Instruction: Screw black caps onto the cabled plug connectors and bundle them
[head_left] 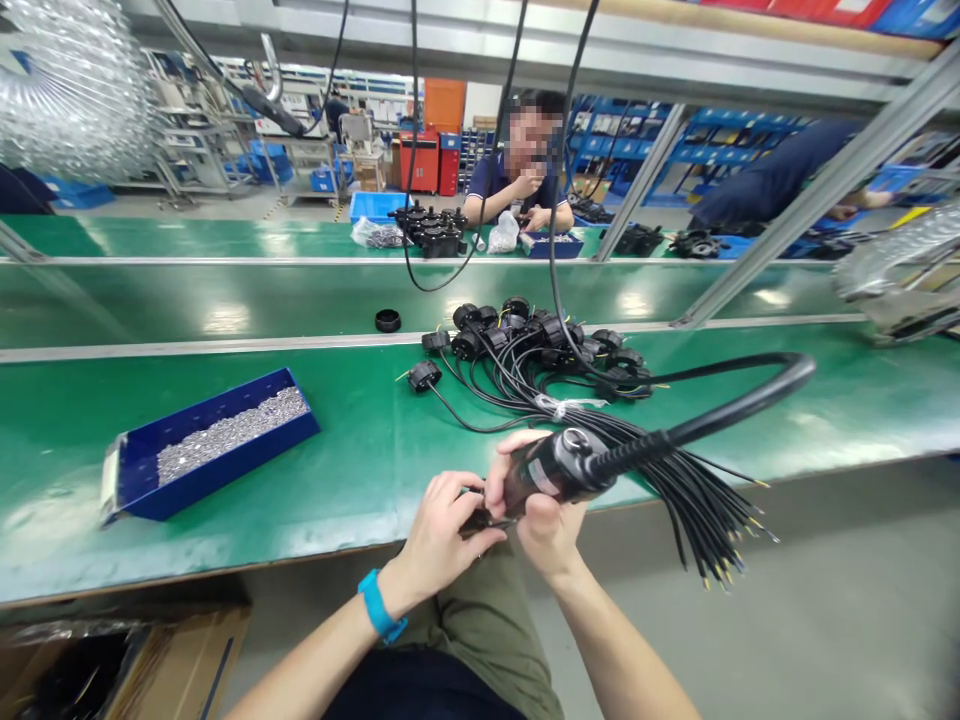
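Note:
My right hand (pixel 541 505) is wrapped round a black electric screwdriver (pixel 559 468) whose thick cable (pixel 742 400) arcs up to the right. Its tip points left at a small black part (pixel 475 518) pinched in my left hand (pixel 444 530), which wears a blue wristband (pixel 379 605). Both hands hover at the near edge of the green bench (pixel 360 470), above my lap. Most of the small part is hidden by my fingers.
A blue tray (pixel 142 480) of small silver screws lies to the left. A bundle of black wired connectors (pixel 540 350) lies ahead, wire ends hanging over the edge. A loose black ring (pixel 388 320) sits farther back. Another person (pixel 517 190) works opposite. A cardboard box (pixel 112 660) stands at lower left.

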